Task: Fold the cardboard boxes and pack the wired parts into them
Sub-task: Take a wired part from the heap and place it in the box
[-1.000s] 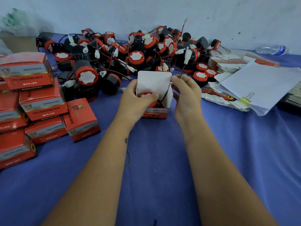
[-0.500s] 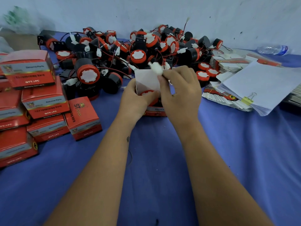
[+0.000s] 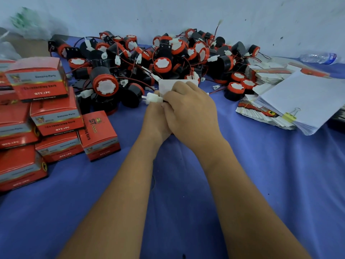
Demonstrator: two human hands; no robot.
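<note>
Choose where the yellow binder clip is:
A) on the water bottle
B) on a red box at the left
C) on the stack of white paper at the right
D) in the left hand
C: the binder clip grips the near edge of the paper stack at the right.

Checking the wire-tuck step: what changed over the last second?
The right hand crossed leftward over the open box, carrying the white connector from the box's right side to its left, pinched in the fingers. The left hand stayed at the box, now mostly hidden. The packed boxes, parts pile and paper stack are unchanged.
</note>
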